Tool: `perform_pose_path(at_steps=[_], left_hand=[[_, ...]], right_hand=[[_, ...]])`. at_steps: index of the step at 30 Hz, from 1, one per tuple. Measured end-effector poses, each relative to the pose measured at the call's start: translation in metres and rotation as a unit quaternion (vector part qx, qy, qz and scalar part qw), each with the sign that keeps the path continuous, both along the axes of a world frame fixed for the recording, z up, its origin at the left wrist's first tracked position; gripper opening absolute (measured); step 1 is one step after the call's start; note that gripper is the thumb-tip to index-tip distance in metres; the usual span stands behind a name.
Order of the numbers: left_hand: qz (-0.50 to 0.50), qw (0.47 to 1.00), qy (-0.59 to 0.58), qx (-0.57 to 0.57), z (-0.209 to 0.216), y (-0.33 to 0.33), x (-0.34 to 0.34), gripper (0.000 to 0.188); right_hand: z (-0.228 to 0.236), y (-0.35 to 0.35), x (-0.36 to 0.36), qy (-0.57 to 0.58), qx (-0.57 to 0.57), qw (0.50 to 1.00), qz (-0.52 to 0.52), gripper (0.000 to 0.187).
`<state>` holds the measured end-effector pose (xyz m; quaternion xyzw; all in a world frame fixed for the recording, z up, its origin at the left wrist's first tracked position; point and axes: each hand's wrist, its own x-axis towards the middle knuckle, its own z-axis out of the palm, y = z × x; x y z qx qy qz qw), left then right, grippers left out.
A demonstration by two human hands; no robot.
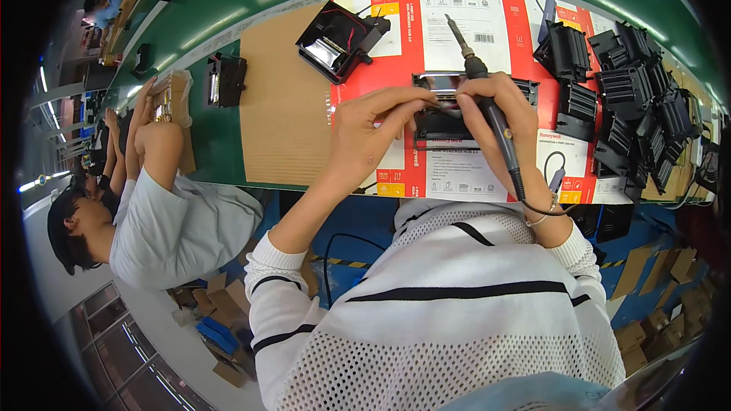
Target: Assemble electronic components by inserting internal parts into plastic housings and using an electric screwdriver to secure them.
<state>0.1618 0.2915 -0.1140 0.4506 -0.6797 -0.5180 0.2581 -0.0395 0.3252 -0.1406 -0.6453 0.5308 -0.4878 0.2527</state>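
A soldering iron (pixel 477 68) lies in the grip of my right hand (pixel 512 110), its metal tip pointing away from me and its cord running down past my wrist. The fingertips of that hand also reach down to a black plastic housing (pixel 435 128) in front of me. My left hand (pixel 369 129) is pinched closed at the housing's middle, close to my right fingertips. What it pinches is too small and covered to name. A shiny metal panel (pixel 442 82) shows along the housing's far side.
Several black housings (pixel 624 87) are piled on the right. Another, with a shiny panel and red wires (pixel 339 39), stands far left of my hands; one more (pixel 226 80) lies farther left. Printed cardboard (pixel 457 175) covers the green table (pixel 266 7). A co-worker (pixel 164 213) sits at left.
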Motion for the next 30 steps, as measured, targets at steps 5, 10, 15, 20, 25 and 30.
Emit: perform_pose_path(at_steps=[5, 10, 15, 20, 25, 30], left_hand=[[0.022, 0.972, -0.016, -0.234, -0.013, 0.011, -0.024, 0.02], [0.043, 0.989, 0.032, -0.138, -0.01, 0.017, -0.028, 0.018], [0.029, 0.99, 0.128, 0.057, 0.036, -0.008, -0.009, 0.015], [-0.195, 0.942, 0.072, 0.264, 0.034, -0.039, -0.017, 0.008], [-0.164, 0.946, 0.04, 0.276, -0.004, -0.061, -0.056, 0.008], [-0.149, 0.952, -0.038, 0.265, -0.01, -0.075, -0.076, 0.011]], right_hand=[[0.007, 0.003, -0.002, -0.052, 0.0, 0.999, 0.005, 0.018], [0.01, 0.006, -0.01, 0.064, -0.111, 0.992, 0.003, 0.021], [0.007, 0.015, -0.044, 0.011, -0.058, 0.997, -0.047, 0.023], [-0.002, 0.019, -0.072, 0.088, -0.071, 0.99, -0.082, 0.024], [0.004, 0.023, -0.073, 0.047, -0.037, 0.997, -0.055, 0.021], [0.02, 0.032, -0.081, -0.221, 0.106, 0.964, -0.098, 0.013]])
